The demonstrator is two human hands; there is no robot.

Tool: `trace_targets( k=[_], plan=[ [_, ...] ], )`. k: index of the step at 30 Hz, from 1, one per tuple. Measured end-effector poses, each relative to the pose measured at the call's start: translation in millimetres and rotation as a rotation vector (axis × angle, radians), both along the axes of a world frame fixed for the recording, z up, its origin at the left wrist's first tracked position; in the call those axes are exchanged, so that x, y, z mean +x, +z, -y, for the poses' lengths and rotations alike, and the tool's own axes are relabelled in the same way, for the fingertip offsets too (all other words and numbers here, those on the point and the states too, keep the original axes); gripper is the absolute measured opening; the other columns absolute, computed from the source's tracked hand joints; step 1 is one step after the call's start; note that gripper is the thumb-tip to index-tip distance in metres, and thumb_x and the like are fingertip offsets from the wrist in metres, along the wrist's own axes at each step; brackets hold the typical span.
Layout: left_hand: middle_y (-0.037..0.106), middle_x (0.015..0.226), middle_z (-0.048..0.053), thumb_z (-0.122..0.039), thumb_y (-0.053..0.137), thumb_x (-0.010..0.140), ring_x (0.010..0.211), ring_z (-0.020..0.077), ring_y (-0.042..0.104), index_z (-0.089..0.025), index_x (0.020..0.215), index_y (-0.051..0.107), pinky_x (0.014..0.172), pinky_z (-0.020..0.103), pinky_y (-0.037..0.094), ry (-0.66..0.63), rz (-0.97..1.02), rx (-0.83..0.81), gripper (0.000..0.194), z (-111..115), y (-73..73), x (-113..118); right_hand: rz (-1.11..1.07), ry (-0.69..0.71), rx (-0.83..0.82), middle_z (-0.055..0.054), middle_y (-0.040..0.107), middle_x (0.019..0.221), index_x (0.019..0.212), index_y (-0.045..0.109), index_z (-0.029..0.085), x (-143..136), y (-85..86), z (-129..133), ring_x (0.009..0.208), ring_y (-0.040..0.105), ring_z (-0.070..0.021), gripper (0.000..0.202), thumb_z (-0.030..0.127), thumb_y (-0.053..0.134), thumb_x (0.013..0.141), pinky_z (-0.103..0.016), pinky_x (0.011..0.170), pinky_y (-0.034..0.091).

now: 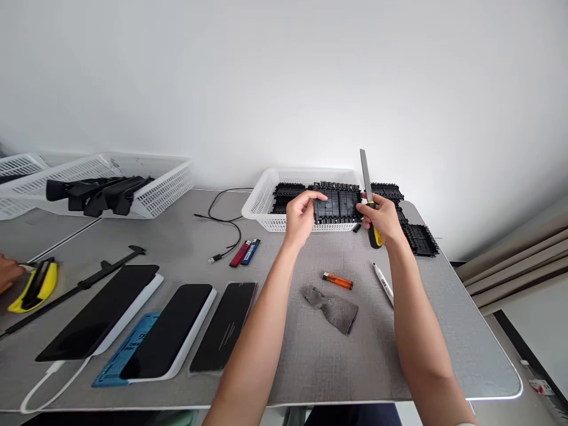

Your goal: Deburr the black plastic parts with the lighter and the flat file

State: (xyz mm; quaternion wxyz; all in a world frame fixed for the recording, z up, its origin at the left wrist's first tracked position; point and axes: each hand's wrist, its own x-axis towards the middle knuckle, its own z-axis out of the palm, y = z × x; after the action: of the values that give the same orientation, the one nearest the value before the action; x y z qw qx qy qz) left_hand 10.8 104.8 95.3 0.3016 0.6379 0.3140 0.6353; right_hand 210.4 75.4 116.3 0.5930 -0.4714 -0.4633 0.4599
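Note:
A flat black plastic part (338, 204) with toothed long edges is held up before the white basket. My left hand (302, 214) pinches its left end, thumb and fingers closed on it. At the other end my right hand (381, 218) steadies the part with its fingertips. That same hand grips a flat file (365, 171) by its black and yellow handle, the blade pointing up. More black parts lie in the white basket (261, 204) behind my left hand. Others of the same kind (423, 239) rest on the table beyond my right hand.
An orange lighter (338, 280), a grey cloth (339, 312) and a white marker (383, 284) lie below my hands. Several phones (168, 331), a caliper (95, 275) and a cable (217, 219) are to the left. Another person's hand (9, 271) is at the far left edge.

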Motion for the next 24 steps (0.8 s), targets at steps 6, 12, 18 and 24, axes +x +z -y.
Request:
trace_targets(
  k=[6,12,18,24],
  plan=[
    [0.06,0.075,0.001,-0.033,0.067,0.084,0.067,0.015,0.061,-0.023,0.095,0.061,0.06,0.029,0.057,-0.178,0.146,-0.294,0.016,-6.3,3.5,11.9,0.093,-0.137,0.078,0.009,0.045,0.054,0.101,0.062,0.017,3.2,0.5,-3.3,0.041,0.039,-0.0076,0.036,0.031,0.077,0.072,-0.022,0.039,0.037],
    [0.069,0.082,0.001,-0.03,0.077,0.075,0.08,0.0194,0.069,-0.024,0.107,0.049,0.073,0.035,0.058,-0.08,0.266,-0.416,0.043,-3.5,6.6,18.8,0.217,-0.165,0.215,0.002,0.059,0.069,0.1,0.062,0.019,-4.4,1.7,-2.6,0.042,0.042,-0.0082,0.028,0.032,0.071,0.078,-0.024,0.039,0.038],
    [0.074,0.092,0.008,-0.036,0.07,0.081,0.095,0.0265,0.069,-0.019,0.099,0.067,0.081,0.042,0.057,-0.119,0.168,-0.431,0.025,-4.2,11.6,5.4,0.387,-0.213,0.299,0.0,0.061,0.077,0.114,0.056,0.022,-4.2,4.3,-0.2,0.048,0.048,-0.0109,0.029,0.039,0.059,0.091,-0.026,0.049,0.041],
    [0.074,0.091,0.007,-0.031,0.07,0.081,0.1,0.0242,0.068,-0.018,0.102,0.069,0.093,0.042,0.053,-0.099,0.189,-0.318,0.025,-10.6,9.0,-1.6,0.74,-0.299,0.371,-0.004,0.061,0.09,0.123,0.054,0.025,5.0,16.1,12.1,0.068,0.056,-0.0175,0.033,0.047,0.048,0.098,-0.028,0.062,0.039]
  ],
)
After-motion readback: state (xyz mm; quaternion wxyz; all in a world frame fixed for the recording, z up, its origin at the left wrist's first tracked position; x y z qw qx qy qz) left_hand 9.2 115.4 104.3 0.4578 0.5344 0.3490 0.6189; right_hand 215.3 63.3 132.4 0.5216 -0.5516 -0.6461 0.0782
